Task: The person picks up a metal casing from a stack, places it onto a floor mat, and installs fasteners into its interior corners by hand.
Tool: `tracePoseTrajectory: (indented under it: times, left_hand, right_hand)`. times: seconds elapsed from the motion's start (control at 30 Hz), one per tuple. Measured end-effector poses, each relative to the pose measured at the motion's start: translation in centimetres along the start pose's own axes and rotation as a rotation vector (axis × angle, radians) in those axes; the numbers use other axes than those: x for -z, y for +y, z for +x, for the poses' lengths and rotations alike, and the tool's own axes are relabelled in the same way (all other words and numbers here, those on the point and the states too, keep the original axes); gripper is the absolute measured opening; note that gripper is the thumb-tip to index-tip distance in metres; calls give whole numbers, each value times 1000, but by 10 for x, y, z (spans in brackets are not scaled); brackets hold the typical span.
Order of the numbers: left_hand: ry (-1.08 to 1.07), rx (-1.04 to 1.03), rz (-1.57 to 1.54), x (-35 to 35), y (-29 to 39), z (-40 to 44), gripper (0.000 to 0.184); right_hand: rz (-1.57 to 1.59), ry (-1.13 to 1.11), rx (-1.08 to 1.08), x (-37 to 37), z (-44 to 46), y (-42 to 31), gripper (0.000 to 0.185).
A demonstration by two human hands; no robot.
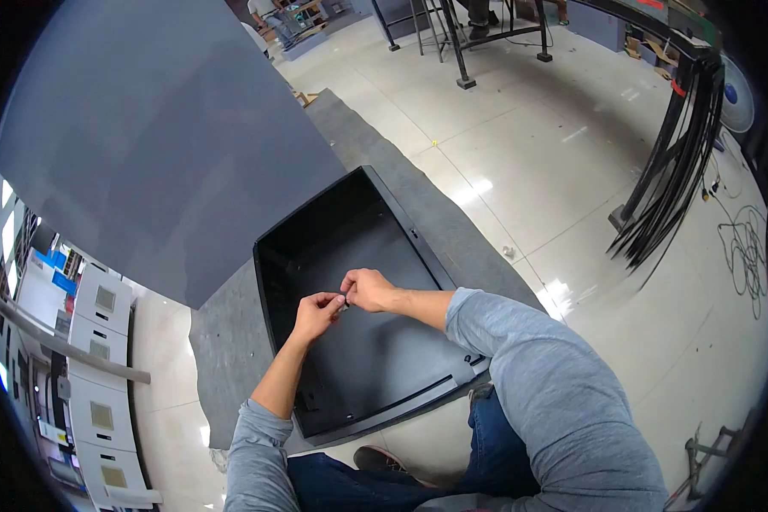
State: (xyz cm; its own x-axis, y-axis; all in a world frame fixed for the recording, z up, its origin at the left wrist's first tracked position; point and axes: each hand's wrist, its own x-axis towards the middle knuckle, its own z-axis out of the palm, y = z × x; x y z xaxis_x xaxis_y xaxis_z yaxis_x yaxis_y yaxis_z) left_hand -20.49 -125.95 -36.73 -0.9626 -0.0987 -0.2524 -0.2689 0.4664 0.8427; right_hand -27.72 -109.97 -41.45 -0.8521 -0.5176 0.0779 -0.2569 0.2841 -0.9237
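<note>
A black open metal box [384, 367] lies on a grey mat in front of me, its hollow side facing up. Over its inside, my left hand [317, 315] and my right hand [368, 290] meet with fingertips together. Both are closed in a pinch around a small part [344, 305], partly silvery, mostly covered by the fingers. Its kind is too small to make out. The box's walls show small holes and fittings near the lower right corner.
A large grey panel [171, 145] stands at the left beside the grey mat [222, 350]. Black cables [678, 179] hang from a frame at the right, near a fan [736, 94]. A coiled cord [745, 247] lies on the tiled floor. A person [269, 17] is far back.
</note>
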Motion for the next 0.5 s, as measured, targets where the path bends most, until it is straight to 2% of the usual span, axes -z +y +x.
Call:
tracePoseTrajectory:
  times: [0.13, 0.23, 0.4, 0.43, 0.5]
  left_hand:
    - [19, 75, -49, 2, 4, 2, 23]
    - [-10, 182, -353, 0, 14, -1, 23]
    - [43, 135, -398, 2, 13, -1, 22]
    - [49, 125, -399, 1, 12, -3, 21]
    - [51, 98, -356, -2, 4, -5, 20]
  right_hand:
    - [32, 65, 6, -7, 3, -1, 21]
    - [59, 108, 4, -14, 7, -1, 21]
    - [70, 103, -3, -21, 21, 5, 30]
    - [74, 23, -84, -18, 20, 3, 31]
    - [27, 87, -90, -37, 26, 22, 28]
